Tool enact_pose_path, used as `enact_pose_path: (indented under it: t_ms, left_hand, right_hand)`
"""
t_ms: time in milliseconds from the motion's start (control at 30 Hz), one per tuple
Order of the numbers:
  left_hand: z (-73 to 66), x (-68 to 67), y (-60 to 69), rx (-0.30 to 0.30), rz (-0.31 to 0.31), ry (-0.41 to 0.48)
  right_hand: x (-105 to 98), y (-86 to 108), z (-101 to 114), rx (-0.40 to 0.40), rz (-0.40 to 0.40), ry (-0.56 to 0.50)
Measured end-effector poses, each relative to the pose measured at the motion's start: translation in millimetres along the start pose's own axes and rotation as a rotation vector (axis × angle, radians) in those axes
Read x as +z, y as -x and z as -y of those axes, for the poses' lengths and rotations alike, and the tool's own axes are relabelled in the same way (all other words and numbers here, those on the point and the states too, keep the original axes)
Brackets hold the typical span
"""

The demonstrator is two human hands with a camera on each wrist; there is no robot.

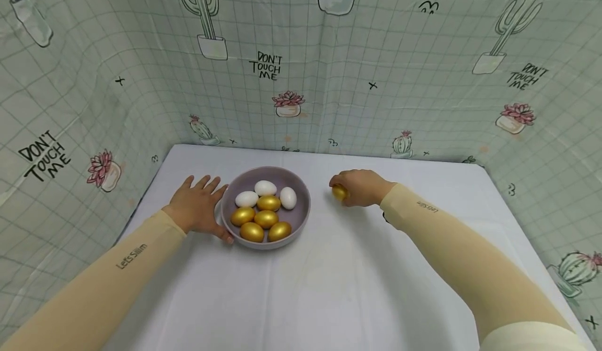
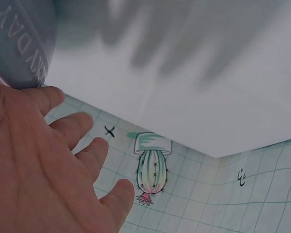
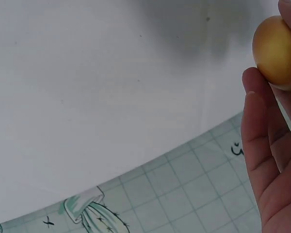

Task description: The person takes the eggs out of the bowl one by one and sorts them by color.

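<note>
A round greyish-purple bowl (image 1: pixel 301 220) stands on the white table, holding several golden eggs (image 1: pixel 266 219) and three white eggs (image 1: pixel 288 198). My left hand (image 1: pixel 199 205) rests against the bowl's left side, fingers spread and thumb by the near rim. In the left wrist view, the fingers (image 2: pixel 80 127) are extended and touch the bowl's outer wall (image 2: pixel 24 43), which bears raised lettering. To the right of the bowl, my right hand (image 1: pixel 364 187) grips a golden egg (image 1: pixel 339 192) between thumb and fingertips. The right wrist view shows this golden egg (image 3: pixel 276 53) pinched above the table.
The white table (image 1: pixel 301 293) reaches back to a green checked cloth (image 1: pixel 329 116) printed with cacti, hanging behind and at both sides. Both forearms wear beige sleeves (image 1: pixel 451 241). Hand shadows fall on the tabletop.
</note>
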State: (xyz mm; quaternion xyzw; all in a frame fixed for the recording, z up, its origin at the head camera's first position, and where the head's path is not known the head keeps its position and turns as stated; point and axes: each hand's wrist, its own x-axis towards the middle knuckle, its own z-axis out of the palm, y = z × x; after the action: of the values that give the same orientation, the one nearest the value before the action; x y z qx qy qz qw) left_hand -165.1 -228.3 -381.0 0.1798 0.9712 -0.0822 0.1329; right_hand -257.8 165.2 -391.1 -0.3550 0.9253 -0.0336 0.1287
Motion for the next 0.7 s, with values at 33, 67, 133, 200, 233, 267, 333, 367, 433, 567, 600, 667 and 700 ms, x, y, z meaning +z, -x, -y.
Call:
enact_pose_path:
  t_ms: [33, 67, 133, 200, 233, 267, 333, 367, 433, 567, 600, 667, 700]
  left_hand:
    - [0.2, -0.2, -0.2, -0.002, 0.001, -0.001]
    - [0.2, -0.2, -0.4, -0.004, -0.001, -0.004]
    - [-0.1, -0.2, -0.3, -0.006, -0.002, -0.005]
    - [-0.4, 0.1, 0.2, -0.008, -0.004, -0.001]
    - [-0.7, 0.4, 0.0, -0.008, -0.005, 0.001]
    - [-1.1, 0.6, 0.0, -0.007, -0.006, 0.000]
    - [-1.6, 0.6, 0.0, -0.006, -0.004, 0.006]
    - [-1.9, 0.4, 0.2, -0.006, -0.003, 0.007]
    - [-2.2, -0.1, 0.6, -0.006, 0.001, 0.008]
    - [-2.5, -1.3, 1.7, -0.008, 0.006, 0.015]
    - [-2.5, -1.6, 1.9, -0.008, 0.005, 0.017]
    - [-2.4, -2.2, 2.0, -0.007, 0.002, 0.017]
    - [-2.3, -2.5, 2.0, -0.006, 0.000, 0.016]
  right_hand:
    - [4, 0.1, -2, 0.000, -0.002, 0.001]
    - [8, 0.2, -3, 0.000, -0.005, 0.003]
    - [14, -0.2, -6, -0.003, -0.008, 0.002]
    - [18, -0.7, -6, -0.003, -0.003, 0.005]
    - [20, -0.5, -7, -0.002, 0.000, 0.007]
    - [21, -0.5, -7, -0.003, 0.004, 0.010]
    - [23, -0.3, -7, 0.001, 0.011, 0.013]
    - [23, -0.3, -7, 0.002, 0.013, 0.016]
    - [24, -0.4, -8, 0.008, 0.019, 0.016]
    - [22, 0.0, -8, 0.037, 0.039, 0.021]
    - [21, 0.5, -8, 0.045, 0.045, 0.022]
    - [19, 1.7, -8, 0.063, 0.056, 0.025]
    - [18, 2.6, -8, 0.066, 0.059, 0.025]
